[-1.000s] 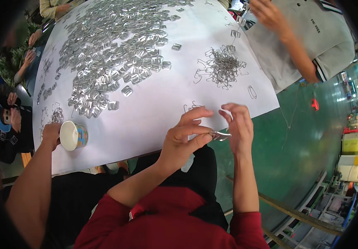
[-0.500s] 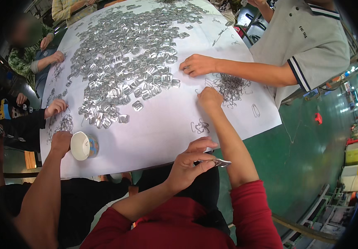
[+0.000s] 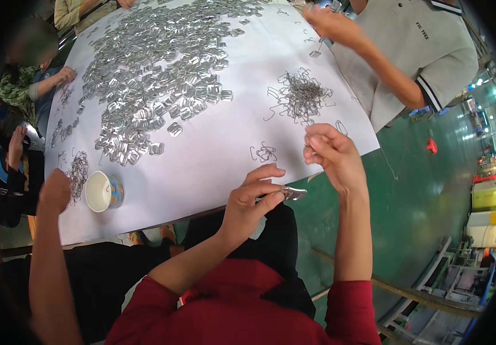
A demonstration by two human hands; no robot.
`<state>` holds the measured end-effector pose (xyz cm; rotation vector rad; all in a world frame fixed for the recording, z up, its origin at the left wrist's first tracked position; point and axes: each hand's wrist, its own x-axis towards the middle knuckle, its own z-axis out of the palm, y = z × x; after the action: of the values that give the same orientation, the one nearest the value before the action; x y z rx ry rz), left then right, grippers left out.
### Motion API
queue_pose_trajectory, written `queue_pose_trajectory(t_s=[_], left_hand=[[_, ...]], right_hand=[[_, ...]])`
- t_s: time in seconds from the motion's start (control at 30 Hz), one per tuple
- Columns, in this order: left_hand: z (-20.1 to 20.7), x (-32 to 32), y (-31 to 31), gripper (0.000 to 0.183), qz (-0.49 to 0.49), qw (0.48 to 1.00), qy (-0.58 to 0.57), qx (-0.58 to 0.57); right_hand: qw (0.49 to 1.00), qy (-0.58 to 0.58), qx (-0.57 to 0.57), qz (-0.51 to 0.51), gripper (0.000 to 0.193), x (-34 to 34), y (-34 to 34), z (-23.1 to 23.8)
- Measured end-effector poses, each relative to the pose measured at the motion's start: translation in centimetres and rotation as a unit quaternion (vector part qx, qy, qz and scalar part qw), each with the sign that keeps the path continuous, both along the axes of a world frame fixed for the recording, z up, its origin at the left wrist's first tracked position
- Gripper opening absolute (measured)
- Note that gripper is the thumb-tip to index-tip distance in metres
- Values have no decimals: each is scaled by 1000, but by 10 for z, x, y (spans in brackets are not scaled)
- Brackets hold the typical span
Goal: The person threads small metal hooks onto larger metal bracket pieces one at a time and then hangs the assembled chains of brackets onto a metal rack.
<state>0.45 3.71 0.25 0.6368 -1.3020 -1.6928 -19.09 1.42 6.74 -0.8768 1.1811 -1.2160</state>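
Note:
My left hand (image 3: 248, 202) pinches a shiny metal buckle piece (image 3: 295, 194) between thumb and fingers, just past the table's near edge. My right hand (image 3: 337, 152) is raised to the right of it, its fingertips pressed together. Whatever lies between those fingertips is too small to make out. A small cluster of bent wire hooks (image 3: 265, 152) rests on the white tabletop (image 3: 202, 161) beyond my left hand. Farther off, beyond my right hand, spreads a larger heap of wire hooks (image 3: 304, 96).
A broad heap of silver buckle pieces (image 3: 150, 86) covers the table's far middle. Near the left edge stand a paper cup (image 3: 97, 191) and more wire hooks (image 3: 78, 172). Co-workers' arms reach in from left, back and right, including a nearby hand (image 3: 337, 26).
My right hand has come back from the wire heap toward my left hand. My left hand still grips the buckle piece. The right-hand co-worker's arm has lifted away from the heap.

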Motion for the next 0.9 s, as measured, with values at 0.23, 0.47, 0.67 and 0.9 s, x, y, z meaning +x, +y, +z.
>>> queue_pose_trajectory(t_s=[0.23, 0.47, 0.67, 0.9], left_hand=[[-4, -8, 3, 11, 28, 999, 18, -8], [3, -15, 7, 10, 65, 996, 13, -56], [1, -12, 8, 9, 101, 991, -12, -87], [-1, -12, 8, 7, 114, 989, -3, -99]], right_hand=[[980, 88, -142, -107, 5, 36, 76, 15], [980, 104, -121, -120, 5, 45, 81, 5], [948, 146, -190, -210, 7, 55, 75, 4], [937, 216, -199, -190, 8, 62, 82, -1]])
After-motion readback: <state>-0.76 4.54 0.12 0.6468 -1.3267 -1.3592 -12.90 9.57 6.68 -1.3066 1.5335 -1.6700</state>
